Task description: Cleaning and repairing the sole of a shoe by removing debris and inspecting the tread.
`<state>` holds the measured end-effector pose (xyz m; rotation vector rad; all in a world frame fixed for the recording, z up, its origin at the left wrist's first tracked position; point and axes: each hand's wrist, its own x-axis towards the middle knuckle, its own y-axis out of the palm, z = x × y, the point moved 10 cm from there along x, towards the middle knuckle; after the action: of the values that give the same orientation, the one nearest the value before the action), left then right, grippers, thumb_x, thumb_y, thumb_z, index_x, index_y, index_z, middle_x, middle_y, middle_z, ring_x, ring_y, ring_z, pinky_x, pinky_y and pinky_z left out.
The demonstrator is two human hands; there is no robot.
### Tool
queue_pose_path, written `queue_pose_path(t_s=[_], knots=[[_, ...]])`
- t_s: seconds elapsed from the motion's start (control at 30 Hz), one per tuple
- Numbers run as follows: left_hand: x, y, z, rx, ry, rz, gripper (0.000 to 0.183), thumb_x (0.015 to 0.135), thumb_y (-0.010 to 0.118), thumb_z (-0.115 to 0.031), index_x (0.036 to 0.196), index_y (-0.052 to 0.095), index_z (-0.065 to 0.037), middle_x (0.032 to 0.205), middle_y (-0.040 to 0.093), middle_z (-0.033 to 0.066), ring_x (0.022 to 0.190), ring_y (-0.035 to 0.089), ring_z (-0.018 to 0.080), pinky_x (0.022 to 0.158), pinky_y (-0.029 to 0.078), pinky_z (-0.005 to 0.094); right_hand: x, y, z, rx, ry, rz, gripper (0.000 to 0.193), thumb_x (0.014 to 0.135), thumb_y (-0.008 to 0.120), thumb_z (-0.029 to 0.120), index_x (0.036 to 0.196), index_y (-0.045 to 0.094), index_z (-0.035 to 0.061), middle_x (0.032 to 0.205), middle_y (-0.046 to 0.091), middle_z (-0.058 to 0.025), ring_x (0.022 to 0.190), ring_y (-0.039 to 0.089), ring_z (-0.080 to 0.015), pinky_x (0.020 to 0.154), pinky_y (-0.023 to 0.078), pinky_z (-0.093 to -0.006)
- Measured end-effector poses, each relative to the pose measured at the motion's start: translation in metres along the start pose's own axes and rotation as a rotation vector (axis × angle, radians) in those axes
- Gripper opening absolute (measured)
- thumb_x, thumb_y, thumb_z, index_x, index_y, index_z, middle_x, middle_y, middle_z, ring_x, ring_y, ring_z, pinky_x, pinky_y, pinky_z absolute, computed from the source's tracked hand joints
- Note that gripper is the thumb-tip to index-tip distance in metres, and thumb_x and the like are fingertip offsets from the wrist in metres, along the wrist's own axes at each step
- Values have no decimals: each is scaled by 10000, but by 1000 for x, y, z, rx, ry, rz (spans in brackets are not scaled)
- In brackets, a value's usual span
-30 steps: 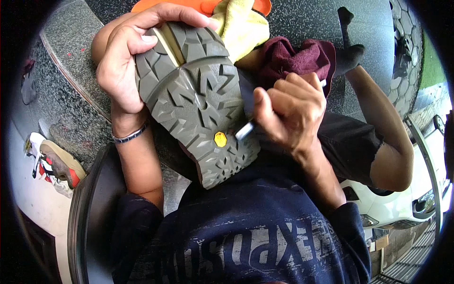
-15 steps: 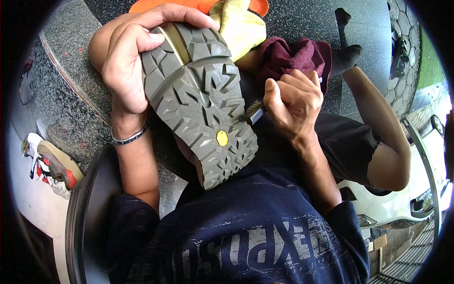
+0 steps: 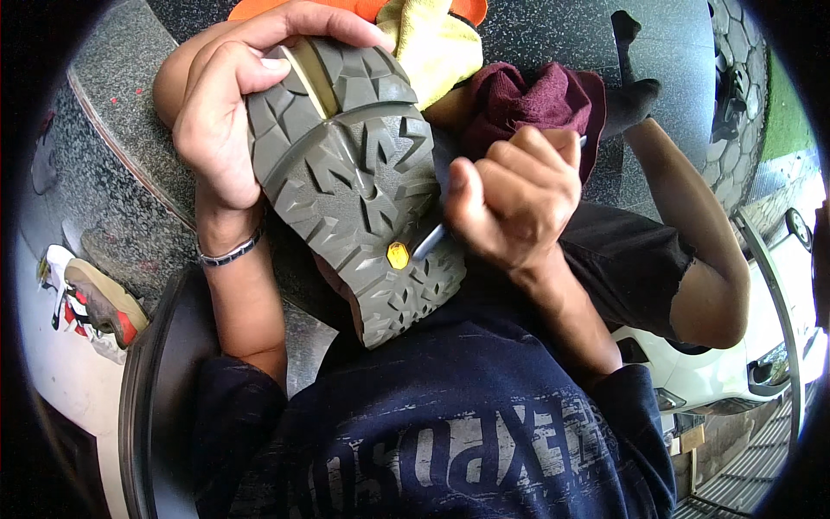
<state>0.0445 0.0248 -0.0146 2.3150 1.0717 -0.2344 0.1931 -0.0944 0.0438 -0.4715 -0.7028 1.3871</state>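
Observation:
A shoe (image 3: 346,186) is held with its dark grey lugged sole facing me. Its heel is at the top and its toe end lies near my shirt. My left hand (image 3: 220,121) is closed around the heel, thumb on the tread and fingers over the top edge. My right hand (image 3: 519,199) is in a fist around the handle of a small brush (image 3: 430,240). The brush's blurred grey end lies over the sole, beside a yellow badge (image 3: 398,255). Most of the handle is hidden in the fist; a tip shows past the fingers.
A yellow cloth (image 3: 437,56) and a maroon cloth (image 3: 532,104) lie beyond the shoe, near an orange item (image 3: 251,9). Another shoe (image 3: 108,303) rests at the left. My bent leg (image 3: 692,233) is on the right, with a white car (image 3: 726,372) past it.
My right hand and the brush have moved left and slightly down, from the sole's right edge onto the tread beside the badge. The shoe and left hand have shifted slightly left.

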Motion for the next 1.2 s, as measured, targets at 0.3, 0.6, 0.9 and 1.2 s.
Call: queue_pose_path(t_s=[0.3,0.6,0.9,1.2], knots=[[-4,-1,-14,161,52,-54,552,836,377,-282,1105,594,148,1189,643,336,1113,649,357,1039,488,419,-2,8,1,-1,-40,15,343,779,741,176,512,525,175,509,398,44,523,422,-151,620,287,-346],[-2,11,3,8,7,9,568,760,441,-218,1156,561,171,1120,668,350,986,704,358,946,565,412,-19,-9,-47,200,264,-32,404,895,699,233,557,507,123,584,483,-14,588,443,-183,651,324,-366],[-6,-14,-15,-310,124,12,622,819,359,-147,1342,449,178,1250,594,414,1096,676,403,1023,535,455,-29,18,-102,-304,373,281,517,841,821,230,1293,620,81,1197,624,-194,1135,619,-330,962,511,-452],[-12,-39,-3,-276,55,-76,572,840,388,-144,1321,484,150,1312,569,377,1224,601,433,1098,475,507,-11,13,10,501,221,397,492,819,811,421,1051,596,43,892,680,-137,780,716,-334,668,567,-415]])
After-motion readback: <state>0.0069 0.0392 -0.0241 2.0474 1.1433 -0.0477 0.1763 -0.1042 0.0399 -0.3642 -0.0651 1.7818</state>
